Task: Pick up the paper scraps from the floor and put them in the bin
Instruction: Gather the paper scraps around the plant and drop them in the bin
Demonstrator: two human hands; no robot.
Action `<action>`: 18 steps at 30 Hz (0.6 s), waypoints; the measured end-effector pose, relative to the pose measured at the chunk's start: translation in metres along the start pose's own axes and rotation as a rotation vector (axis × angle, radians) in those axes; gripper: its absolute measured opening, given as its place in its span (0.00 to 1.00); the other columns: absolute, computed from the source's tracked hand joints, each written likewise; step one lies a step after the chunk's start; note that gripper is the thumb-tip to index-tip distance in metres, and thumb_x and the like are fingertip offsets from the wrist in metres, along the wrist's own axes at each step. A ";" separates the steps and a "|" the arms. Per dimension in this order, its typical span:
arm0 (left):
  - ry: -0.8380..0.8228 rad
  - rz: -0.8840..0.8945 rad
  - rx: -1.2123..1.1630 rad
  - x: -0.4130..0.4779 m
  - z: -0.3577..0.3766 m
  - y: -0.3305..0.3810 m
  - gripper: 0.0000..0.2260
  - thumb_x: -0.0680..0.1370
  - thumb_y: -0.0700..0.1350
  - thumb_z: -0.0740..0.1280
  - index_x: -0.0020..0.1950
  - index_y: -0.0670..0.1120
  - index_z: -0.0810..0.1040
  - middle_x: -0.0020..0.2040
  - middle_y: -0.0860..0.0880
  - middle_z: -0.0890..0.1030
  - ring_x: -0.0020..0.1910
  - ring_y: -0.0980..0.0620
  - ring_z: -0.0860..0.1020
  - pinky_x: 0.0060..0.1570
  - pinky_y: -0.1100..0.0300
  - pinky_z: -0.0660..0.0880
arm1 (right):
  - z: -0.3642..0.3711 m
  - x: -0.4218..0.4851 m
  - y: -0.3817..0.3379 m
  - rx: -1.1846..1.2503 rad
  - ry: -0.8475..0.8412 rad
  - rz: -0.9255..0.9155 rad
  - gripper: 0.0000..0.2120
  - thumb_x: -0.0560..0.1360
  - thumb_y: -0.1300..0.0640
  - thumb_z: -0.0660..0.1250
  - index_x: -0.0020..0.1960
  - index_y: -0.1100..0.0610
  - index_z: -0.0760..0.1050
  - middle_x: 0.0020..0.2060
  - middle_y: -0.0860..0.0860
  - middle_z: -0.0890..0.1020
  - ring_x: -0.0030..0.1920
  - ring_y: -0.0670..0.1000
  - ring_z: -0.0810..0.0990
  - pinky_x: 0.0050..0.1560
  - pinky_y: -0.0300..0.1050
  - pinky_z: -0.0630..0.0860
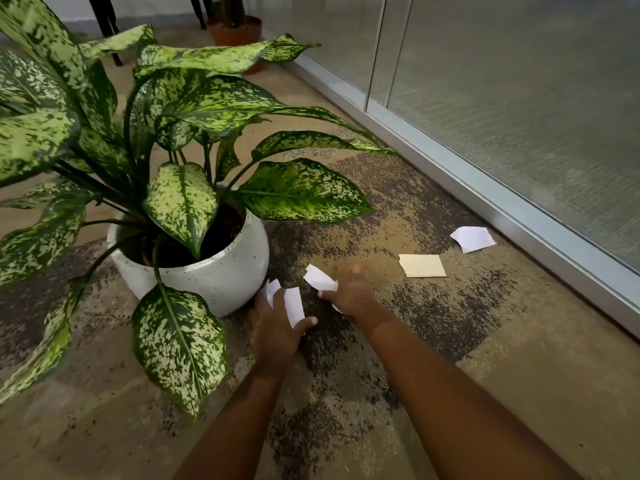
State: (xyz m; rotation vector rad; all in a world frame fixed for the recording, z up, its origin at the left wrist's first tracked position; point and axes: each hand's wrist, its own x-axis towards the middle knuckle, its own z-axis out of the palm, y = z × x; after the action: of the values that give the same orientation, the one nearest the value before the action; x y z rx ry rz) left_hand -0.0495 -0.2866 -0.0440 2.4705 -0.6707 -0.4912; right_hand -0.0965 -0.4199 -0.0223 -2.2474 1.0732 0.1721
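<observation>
While the left hand (273, 327) and right hand (349, 292) each held white scraps (294, 306), a tan scrap (422, 265) lay to their right. The right hand was nearer.

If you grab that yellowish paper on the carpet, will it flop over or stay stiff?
Probably it flops a little: the cream paper piece looks thin and lies flat on the carpet. Likely very light, like the white scraps bent in the left hand. Being flat, it should slide, not roll.
</observation>
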 end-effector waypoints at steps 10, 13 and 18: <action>-0.023 0.010 0.181 -0.007 0.013 0.011 0.29 0.75 0.49 0.64 0.75 0.50 0.58 0.76 0.50 0.56 0.68 0.44 0.61 0.65 0.52 0.66 | 0.006 -0.003 0.005 0.001 0.029 -0.016 0.22 0.77 0.53 0.65 0.67 0.61 0.69 0.71 0.58 0.59 0.69 0.57 0.66 0.66 0.48 0.68; 0.004 0.007 0.243 -0.005 0.016 0.013 0.27 0.79 0.39 0.58 0.77 0.49 0.54 0.77 0.51 0.54 0.69 0.44 0.62 0.67 0.54 0.64 | 0.009 -0.008 0.009 -0.044 0.067 -0.073 0.21 0.79 0.54 0.62 0.69 0.61 0.67 0.73 0.60 0.59 0.67 0.58 0.69 0.65 0.48 0.68; 0.050 0.030 0.346 -0.004 0.021 0.010 0.25 0.81 0.36 0.52 0.77 0.49 0.52 0.77 0.51 0.55 0.67 0.44 0.64 0.65 0.54 0.67 | 0.007 -0.015 0.033 0.461 0.110 -0.006 0.06 0.79 0.57 0.62 0.52 0.60 0.70 0.57 0.61 0.75 0.52 0.59 0.77 0.48 0.52 0.77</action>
State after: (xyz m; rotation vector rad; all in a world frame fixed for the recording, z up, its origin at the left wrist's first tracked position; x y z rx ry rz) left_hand -0.0654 -0.2999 -0.0540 2.7785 -0.8296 -0.3215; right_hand -0.1297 -0.4208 -0.0383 -1.8590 1.0385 -0.1879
